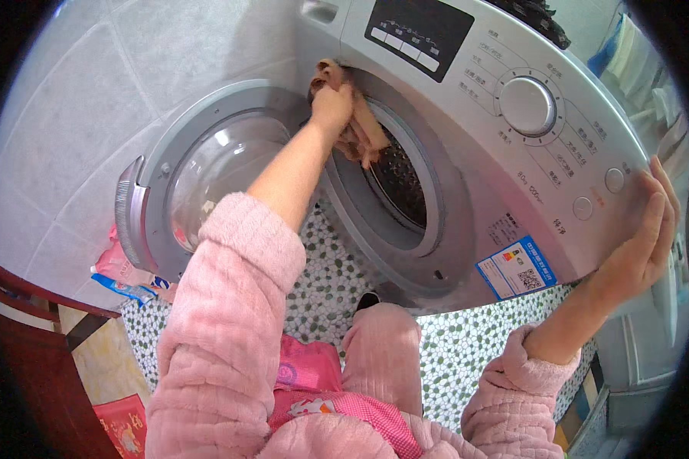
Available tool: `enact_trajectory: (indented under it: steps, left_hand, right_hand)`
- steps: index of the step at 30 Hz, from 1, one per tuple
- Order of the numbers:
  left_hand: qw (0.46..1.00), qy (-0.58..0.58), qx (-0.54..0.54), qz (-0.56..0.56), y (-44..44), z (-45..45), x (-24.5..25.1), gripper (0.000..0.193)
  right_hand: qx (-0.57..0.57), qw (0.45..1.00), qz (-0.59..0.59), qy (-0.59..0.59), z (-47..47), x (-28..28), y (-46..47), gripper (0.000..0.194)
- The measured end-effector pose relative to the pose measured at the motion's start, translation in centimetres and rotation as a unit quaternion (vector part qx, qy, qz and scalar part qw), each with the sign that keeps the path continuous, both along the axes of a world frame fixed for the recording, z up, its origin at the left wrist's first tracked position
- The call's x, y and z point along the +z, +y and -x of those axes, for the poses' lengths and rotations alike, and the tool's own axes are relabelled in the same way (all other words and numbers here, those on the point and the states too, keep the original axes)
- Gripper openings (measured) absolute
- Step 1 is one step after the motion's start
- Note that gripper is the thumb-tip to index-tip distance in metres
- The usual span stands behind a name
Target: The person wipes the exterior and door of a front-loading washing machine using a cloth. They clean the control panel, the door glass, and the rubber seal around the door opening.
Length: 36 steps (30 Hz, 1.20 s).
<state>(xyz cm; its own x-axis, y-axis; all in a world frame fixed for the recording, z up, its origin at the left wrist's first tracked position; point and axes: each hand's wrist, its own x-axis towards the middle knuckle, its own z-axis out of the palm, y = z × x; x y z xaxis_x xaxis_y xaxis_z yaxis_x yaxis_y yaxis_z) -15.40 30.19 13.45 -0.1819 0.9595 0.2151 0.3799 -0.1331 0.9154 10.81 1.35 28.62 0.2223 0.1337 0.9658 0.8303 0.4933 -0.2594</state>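
A front-loading washing machine [453,206] stands before me, its round glass door [206,172] swung wide to the left. My left hand [332,109] grips a brown and tan cloth [367,129] at the upper edge of the drum opening, and part of the cloth hangs down across that opening. Behind it the dark, perforated drum [402,183] shows. My right hand [651,229] rests on the right front edge of the machine, beside two round buttons, and holds nothing. The large silver dial [526,107] lies between the two hands.
Pink and blue plastic packages [123,269] lie on the floor by the door handle. Grey wall tiles [80,115] rise behind the door. A dark red wooden frame [40,367] is at lower left, a red printed packet [123,424] beside it. Cloths [637,63] hang at upper right.
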Motion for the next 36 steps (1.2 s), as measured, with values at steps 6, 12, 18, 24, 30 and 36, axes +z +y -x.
enact_trajectory:
  steps: [6,12,18,24,30,36]
  left_hand:
    - [0.980,0.003,0.062,-0.188,-2.4,-2.6,-1.9,0.045]
    - [0.931,0.051,0.008,-0.360,-14.4,-8.0,-0.8,0.046]
    - [0.915,0.180,-0.127,-0.338,-22.0,-9.6,-4.9,0.034]
    - [0.845,0.279,-0.257,-0.378,-23.7,-9.1,-10.4,0.050]
    - [0.822,0.304,-0.262,-0.404,-22.7,-8.5,-11.1,0.051]
    - [0.882,0.228,-0.190,-0.366,-21.0,-8.5,-5.8,0.038]
  right_hand:
    - [-0.009,0.999,-0.003,-0.038,0.1,-0.1,0.2,0.025]
    - [0.007,0.999,-0.003,-0.053,-0.2,0.0,0.1,0.023]
    - [0.011,0.998,-0.004,-0.064,-0.3,0.1,0.2,0.022]
    - [-0.003,0.996,-0.005,-0.086,-0.3,0.2,0.1,0.022]
    - [0.000,0.997,-0.005,-0.083,-0.4,0.1,0.1,0.023]
    - [0.011,0.997,-0.006,-0.074,-0.7,0.0,0.2,0.024]
